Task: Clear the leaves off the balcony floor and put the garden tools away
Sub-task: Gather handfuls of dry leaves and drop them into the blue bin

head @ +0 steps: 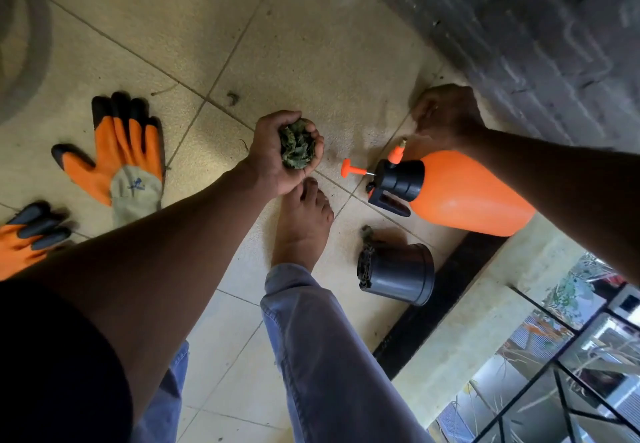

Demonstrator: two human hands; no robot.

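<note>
My left hand is cupped palm-up above the beige tiled floor and holds a bunch of dry green leaves. My right hand reaches down to the floor near the grey wall, its back towards the camera; its fingertips are hidden. An orange spray bottle with a black pump head lies on its side just under my right forearm. A small black plastic pot lies tipped over beside my bare foot. A few leaf scraps remain on the tiles.
Two orange-and-black work gloves lie on the floor at the left, one flat and one at the frame edge. A rough grey wall runs along the right. A low ledge and metal railing border the lower right.
</note>
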